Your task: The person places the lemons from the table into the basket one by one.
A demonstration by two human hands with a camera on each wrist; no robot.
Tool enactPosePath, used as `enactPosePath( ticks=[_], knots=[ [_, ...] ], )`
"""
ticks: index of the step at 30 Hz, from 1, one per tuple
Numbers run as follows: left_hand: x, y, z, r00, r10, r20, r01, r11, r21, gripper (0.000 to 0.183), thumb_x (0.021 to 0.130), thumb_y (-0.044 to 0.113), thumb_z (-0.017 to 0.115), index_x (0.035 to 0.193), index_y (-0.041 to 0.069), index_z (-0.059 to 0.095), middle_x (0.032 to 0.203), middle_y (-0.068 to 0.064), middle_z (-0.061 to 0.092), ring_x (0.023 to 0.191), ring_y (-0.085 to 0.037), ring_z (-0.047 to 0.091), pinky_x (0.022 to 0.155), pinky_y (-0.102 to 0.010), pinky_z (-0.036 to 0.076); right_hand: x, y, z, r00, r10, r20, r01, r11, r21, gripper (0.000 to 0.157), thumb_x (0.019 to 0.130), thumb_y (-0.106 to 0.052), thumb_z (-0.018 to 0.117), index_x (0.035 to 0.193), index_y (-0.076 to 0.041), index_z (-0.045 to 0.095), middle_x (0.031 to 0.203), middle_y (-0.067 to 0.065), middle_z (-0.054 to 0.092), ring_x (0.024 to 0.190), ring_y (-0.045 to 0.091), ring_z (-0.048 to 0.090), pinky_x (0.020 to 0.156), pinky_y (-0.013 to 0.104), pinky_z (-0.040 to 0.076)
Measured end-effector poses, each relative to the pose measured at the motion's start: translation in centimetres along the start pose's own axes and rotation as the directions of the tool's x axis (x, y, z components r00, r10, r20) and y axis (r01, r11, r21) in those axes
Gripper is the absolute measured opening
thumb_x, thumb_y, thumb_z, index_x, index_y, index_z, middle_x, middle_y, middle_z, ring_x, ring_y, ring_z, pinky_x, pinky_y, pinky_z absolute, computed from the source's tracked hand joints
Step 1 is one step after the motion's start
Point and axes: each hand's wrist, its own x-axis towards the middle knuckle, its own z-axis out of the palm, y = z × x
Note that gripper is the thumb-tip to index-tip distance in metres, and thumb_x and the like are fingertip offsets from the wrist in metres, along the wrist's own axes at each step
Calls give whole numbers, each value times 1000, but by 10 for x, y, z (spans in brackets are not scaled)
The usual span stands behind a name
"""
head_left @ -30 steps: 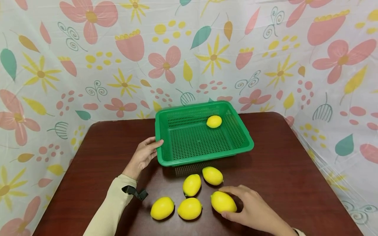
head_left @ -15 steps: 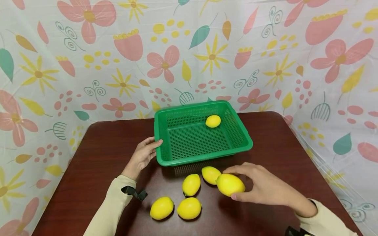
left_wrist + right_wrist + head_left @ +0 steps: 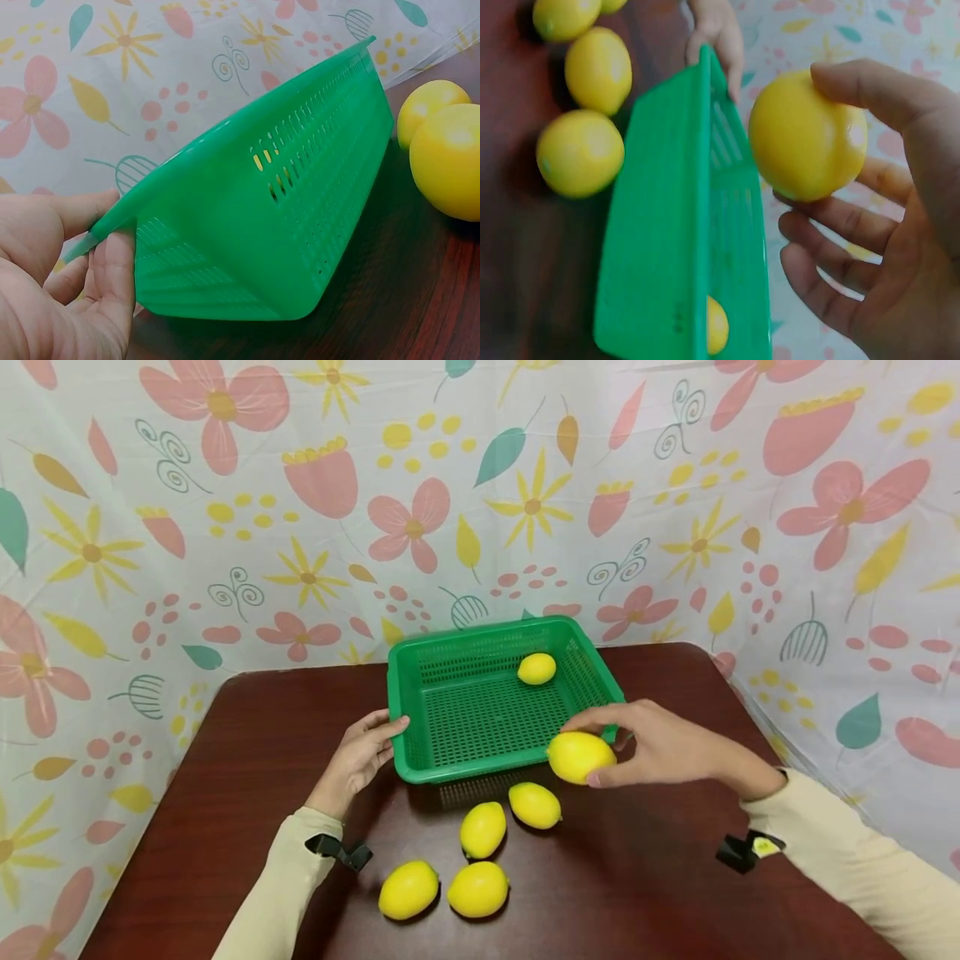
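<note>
A green plastic basket (image 3: 480,768) with slotted walls stands toward the back of the table. My left hand (image 3: 363,756) pinches its left rim, thumb on the inside and fingers outside, as the left wrist view (image 3: 82,277) also shows. Between thumb and fingers my right hand (image 3: 652,743) grips a lemon (image 3: 580,757), held up at the basket's front right corner; in the right wrist view this lemon (image 3: 806,135) is beside the rim. Another lemon (image 3: 537,669) lies inside the basket near the back right.
In front of the basket, several lemons lie on the dark wooden table (image 3: 637,893); the closest to it is a lemon (image 3: 535,805) below its front wall. A flower-patterned curtain (image 3: 450,485) hangs behind the table and along its sides.
My right hand has lifted a lemon off the table and carried it up and forward to the basket's front right corner. The left hand stays on the rim.
</note>
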Motion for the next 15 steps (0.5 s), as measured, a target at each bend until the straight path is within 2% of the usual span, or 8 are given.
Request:
enactPosePath(
  ticks=[5,10,15],
  knots=[
    [1,0,2,1000,5,10,-4,1000,-7,54,100,24,70,146,6,48,102,8,60,82,-8,53,78,-23,48,22,17,-22,1000,11,0,-11,998,-59,53,87,-39,83,135,-29,63,122,-14,68,97,6,63,77,33,58],
    [-1,-1,1,1000,-3,0,3,1000,-7,52,100,24,70,145,8,49,103,7,61,83,-8,54,78,-23,50,48,37,-38,997,45,64,-45,999,4,56,88,-38,83,138,-28,61,125,-9,67,108,12,61,87,45,57],
    [-1,-1,0,1000,2,3,-1,1000,-8,53,100,24,70,146,9,48,107,6,62,87,-9,57,80,-24,52,71,54,-47,991,61,119,-67,997,47,59,86,-35,85,139,-23,61,126,-3,66,113,19,60,88,44,57]
  ],
)
